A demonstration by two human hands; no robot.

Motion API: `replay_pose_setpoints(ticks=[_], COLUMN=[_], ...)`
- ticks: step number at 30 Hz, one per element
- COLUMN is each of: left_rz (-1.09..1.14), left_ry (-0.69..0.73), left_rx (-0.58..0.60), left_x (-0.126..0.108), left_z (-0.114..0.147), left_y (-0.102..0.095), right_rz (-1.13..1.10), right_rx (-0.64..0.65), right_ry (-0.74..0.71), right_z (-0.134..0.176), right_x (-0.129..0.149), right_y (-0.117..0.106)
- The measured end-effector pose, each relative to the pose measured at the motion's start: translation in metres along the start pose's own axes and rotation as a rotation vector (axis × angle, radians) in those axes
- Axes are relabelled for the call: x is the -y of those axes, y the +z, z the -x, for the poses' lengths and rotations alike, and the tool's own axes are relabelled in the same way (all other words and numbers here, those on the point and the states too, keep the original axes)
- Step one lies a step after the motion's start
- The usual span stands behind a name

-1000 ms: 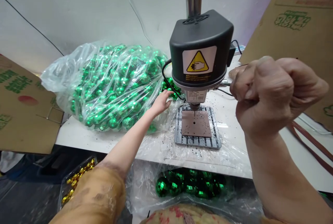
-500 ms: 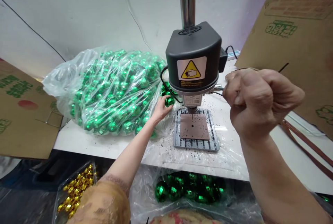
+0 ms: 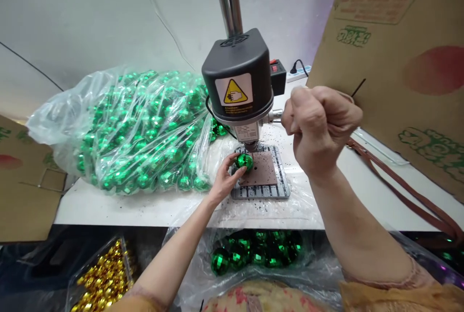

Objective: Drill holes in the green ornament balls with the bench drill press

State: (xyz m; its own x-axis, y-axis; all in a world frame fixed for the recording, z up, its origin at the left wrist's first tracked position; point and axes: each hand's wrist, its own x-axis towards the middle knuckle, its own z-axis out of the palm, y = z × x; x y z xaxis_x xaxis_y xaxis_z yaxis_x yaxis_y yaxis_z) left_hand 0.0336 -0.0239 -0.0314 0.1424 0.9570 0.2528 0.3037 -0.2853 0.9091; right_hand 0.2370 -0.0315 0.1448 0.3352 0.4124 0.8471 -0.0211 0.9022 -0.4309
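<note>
My left hand (image 3: 229, 173) grips a shiny green faceted ball (image 3: 244, 161) between thumb and fingers. The ball is over the left part of the brown board (image 3: 266, 177) on the base plate (image 3: 279, 192), beneath the chuck of a small black drill press (image 3: 237, 80). My right hand (image 3: 321, 123) is closed in a fist at the feed handle on the press's right side; most of the handle is hidden by the fingers. To the left of the press lies a large clear bag (image 3: 145, 133) full of green balls.
Several green balls (image 3: 253, 254) lie in clear plastic below the table edge. A clear box of small gold balls (image 3: 103, 278) stands at lower left. Cardboard boxes flank the table (image 3: 126, 210). A brown strap (image 3: 406, 186) lies at right, and dark shavings are scattered around the base plate.
My left hand has brought a green ball rightward from beside the bag's mouth to beneath the chuck. My right hand stays in a fist by the press. The camera view has shifted right.
</note>
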Motion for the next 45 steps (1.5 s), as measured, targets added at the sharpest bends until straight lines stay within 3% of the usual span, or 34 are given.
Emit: replay_pose_setpoints(ticks=[10, 19, 26, 37, 45], left_rz=[-0.022, -0.123, -0.080, -0.029, -0.009], left_ry=[-0.022, 0.039, 0.011, -0.001, 0.028], left_rx=[0.053, 0.048, 0.041, 0.061, 0.048], left_x=[-0.001, -0.004, -0.009, -0.012, -0.008], left_z=[-0.006, -0.003, -0.001, 0.000, 0.000], left_y=[0.010, 0.022, 0.030, 0.031, 0.031], right_rz=[0.022, 0.008, 0.012, -0.045, -0.043], right_rx=[0.005, -0.003, 0.001, -0.051, -0.018], right_ry=[-0.005, 0.009, 0.001, -0.110, -0.191], right_z=[-0.001, 0.000, 0.000, 0.019, 0.028], right_x=[0.001, 0.002, 0.003, -0.012, -0.017], right_y=[-0.001, 0.000, -0.001, -0.002, -0.010])
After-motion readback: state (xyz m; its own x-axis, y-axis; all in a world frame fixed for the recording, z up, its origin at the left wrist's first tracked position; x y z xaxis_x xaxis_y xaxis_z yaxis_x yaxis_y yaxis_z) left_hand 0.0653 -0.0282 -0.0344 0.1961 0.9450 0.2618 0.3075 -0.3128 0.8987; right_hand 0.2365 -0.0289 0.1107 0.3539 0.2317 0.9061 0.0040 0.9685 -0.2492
